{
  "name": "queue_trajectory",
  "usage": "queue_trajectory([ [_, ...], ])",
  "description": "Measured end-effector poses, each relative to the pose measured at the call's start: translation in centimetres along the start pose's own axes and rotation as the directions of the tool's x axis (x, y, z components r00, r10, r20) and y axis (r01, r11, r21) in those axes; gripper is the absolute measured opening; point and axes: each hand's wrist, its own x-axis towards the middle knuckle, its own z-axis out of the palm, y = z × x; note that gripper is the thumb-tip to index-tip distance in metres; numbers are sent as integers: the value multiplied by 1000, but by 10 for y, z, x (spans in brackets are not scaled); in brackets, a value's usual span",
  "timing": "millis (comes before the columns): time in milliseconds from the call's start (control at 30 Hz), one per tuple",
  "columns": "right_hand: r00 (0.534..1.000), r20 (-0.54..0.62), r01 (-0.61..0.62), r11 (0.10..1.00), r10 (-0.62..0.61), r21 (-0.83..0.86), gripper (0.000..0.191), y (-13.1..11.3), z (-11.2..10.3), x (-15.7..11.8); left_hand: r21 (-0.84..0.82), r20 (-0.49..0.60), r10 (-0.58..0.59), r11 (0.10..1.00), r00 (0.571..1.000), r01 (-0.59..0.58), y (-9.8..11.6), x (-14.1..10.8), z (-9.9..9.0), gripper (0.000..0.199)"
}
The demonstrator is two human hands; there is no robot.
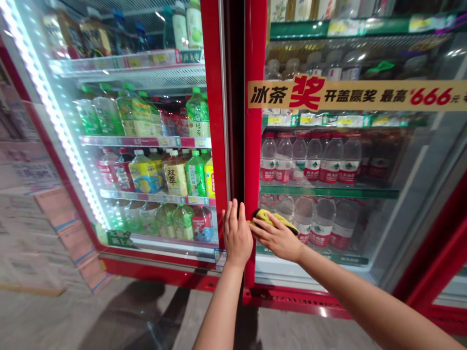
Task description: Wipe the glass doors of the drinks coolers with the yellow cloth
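Observation:
My left hand [238,234] rests at the gap between two red-framed drink fridges, fingers stretched upward and lying flat, holding nothing. Just to its right, my right hand [279,239] presses a folded yellow cloth [288,222] with black edging against the right fridge's glass door [379,218], close to its red frame [254,160]. Part of the cloth is hidden beneath the fingers. Behind that glass, water bottles [330,163] with red and white labels stand on green-edged shelves.
The left fridge [212,121] holds rows of coloured drink bottles [140,172] beside a bright light strip. A yellow banner [365,96] with Chinese lettering crosses the right door. Stacked cartons [62,214] stand at far left on the grey floor [54,321].

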Motion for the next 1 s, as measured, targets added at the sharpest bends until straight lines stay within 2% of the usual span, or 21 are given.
queue_trajectory([
  [67,1000,-7,8,1000,-8,1,33,9,-5,4,-12,-11,0,1000,1000,0,2,2,-1,71],
  [133,995,-27,-92,995,91,-32,43,32,-20,21,-32,-16,0,1000,1000,0,5,3,-1,72],
  [167,981,-50,-190,980,187,-62,49,44,-29,31,-43,-9,0,999,1000,0,6,4,0,73],
  [267,874,-176,-478,868,453,-139,56,66,-47,43,-71,42,12,997,999,-9,9,4,2,74],
  [333,815,-224,-571,806,535,-156,55,59,-45,31,-73,73,17,997,997,-11,11,5,3,75],
  [367,805,-227,-586,794,549,-160,54,49,-40,22,-69,82,12,998,997,-6,12,5,3,75],
  [400,805,-219,-587,793,551,-162,53,37,-34,11,-65,87,-1,998,996,6,12,5,4,75],
  [433,824,-191,-562,812,533,-158,53,26,-28,3,-60,90,-15,998,996,20,13,5,4,75],
  [500,885,-117,-463,877,451,-124,53,10,-19,-6,-52,95,-40,998,995,45,15,4,5,75],
  [567,906,-75,-423,903,417,-83,55,11,-19,0,-47,100,-42,998,994,46,17,4,6,75],
  [600,896,-77,-443,894,438,-69,57,17,-21,6,-44,102,-34,998,994,38,18,4,7,75],
  [667,840,-126,-536,843,527,-51,61,31,-28,16,-37,118,-7,999,993,12,19,4,8,77],
  [733,761,-203,-634,772,616,-38,63,39,-31,15,-29,151,22,999,988,-18,21,5,8,77],
  [800,689,-279,-704,710,669,-36,64,32,-28,3,-26,189,51,999,981,-47,22,7,8,78],
  [833,668,-306,-721,691,679,-41,64,25,-25,-5,-25,203,63,998,977,-59,23,7,8,78],
  [867,664,-314,-725,686,679,-50,63,17,-21,-11,-25,210,70,997,975,-66,24,8,9,78],
  [900,682,-301,-712,699,667,-65,63,11,-18,-15,-25,212,73,997,974,-69,25,8,9,78],
  [1000,796,-183,-601,791,577,-116,58,16,-20,-2,-29,198,63,998,978,-59,30,8,12,79],
])
